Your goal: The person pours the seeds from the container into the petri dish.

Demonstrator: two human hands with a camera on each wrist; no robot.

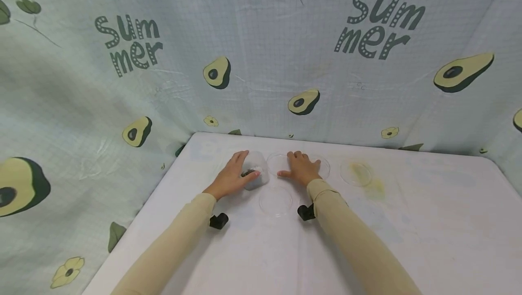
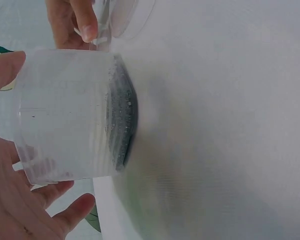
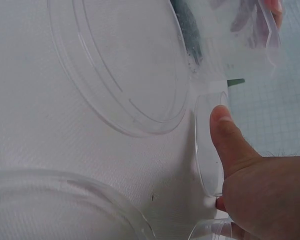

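My left hand (image 1: 234,177) grips a clear plastic container (image 2: 65,115) with its thumb on the near side and fingers on the far side. Dark grainy contents (image 2: 122,117) lie in the container's bottom, which is close over the white table. To its right, my right hand (image 1: 302,168) is at a shallow clear round dish (image 3: 209,145), thumb at its near edge and fingers at its far side, partly hidden. Another clear dish (image 1: 325,166) shows just right of that hand. A third clear dish (image 1: 276,201) lies nearer, between the two forearms.
One more clear dish (image 1: 346,175) lies farther right, beside a yellowish stain (image 1: 377,188) on the white table (image 1: 440,222). A pale cloth printed with avocados (image 1: 261,59) hangs behind the table and along its left side. Both wrists carry black camera mounts (image 1: 219,221).
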